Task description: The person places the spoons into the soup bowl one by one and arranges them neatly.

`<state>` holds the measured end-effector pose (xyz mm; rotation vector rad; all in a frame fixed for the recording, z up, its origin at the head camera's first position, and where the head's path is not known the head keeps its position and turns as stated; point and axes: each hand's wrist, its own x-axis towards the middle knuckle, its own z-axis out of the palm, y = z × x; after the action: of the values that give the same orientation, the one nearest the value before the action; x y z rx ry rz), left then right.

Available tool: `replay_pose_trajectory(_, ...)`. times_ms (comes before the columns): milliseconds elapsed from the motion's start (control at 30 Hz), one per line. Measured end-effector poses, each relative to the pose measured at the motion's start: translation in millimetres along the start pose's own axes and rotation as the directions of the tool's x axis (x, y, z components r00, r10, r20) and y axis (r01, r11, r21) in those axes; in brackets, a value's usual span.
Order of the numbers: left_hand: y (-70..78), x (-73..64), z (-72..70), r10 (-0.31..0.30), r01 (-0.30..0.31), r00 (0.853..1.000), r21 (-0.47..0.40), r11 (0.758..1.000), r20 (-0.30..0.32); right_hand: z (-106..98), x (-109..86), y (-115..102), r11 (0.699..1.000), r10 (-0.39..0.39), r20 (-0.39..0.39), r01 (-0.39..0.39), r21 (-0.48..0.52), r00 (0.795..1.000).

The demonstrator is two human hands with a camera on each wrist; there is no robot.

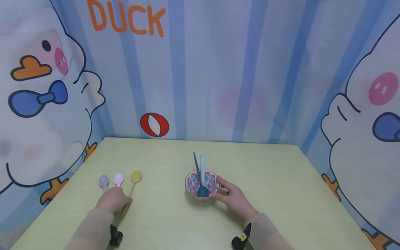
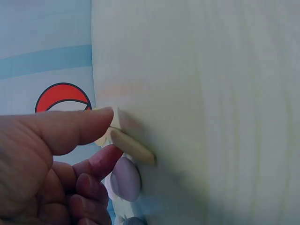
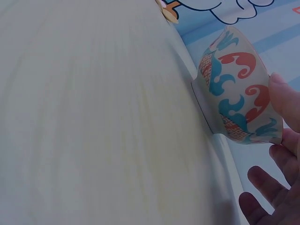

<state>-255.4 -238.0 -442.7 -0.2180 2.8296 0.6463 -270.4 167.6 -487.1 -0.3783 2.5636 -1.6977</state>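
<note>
On the left of the table, a yellow spoon [image 1: 136,176] lies with its handle towards me. My left hand [image 1: 114,200] has thumb and forefinger on either side of that handle [image 2: 133,147], pinching it. Beside it lie a pink spoon [image 1: 118,179] and a greyish-purple spoon [image 1: 103,181], their handles partly hidden by the hand. A small patterned bowl [image 1: 190,183] with a red rim stands near the middle. My right hand [image 1: 232,198] holds its right side between thumb and fingers. Inside the bowl rest a dark blue spoon [image 1: 202,191] and a light blue spoon [image 1: 202,166], handles leaning on the far rim.
The pale wooden table [image 1: 256,166] ends at the back against a striped blue curtain [image 1: 212,69] with duck pictures. Black wrist cameras are strapped to both wrists, the left camera [image 1: 116,236] hanging low near the tabletop.
</note>
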Motion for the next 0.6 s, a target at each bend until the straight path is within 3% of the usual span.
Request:
replay_pose_trajectory(133, -2.0, -0.3, -0.5, -0.010, 0.010, 1.000, -0.026, 1.000, 0.027, 0.0, -0.4, -0.8, 1.000, 0.005, 0.003, -0.005, 0.003, 1.000)
replay_pose_trajectory(600, -2.4, -2.7, 0.2, 0.022, -0.021, 0.999, -0.031, 0.999, 0.034, -0.7, -0.6, -2.3, 1.000, -0.007, 0.004, 0.007, 0.004, 1.000)
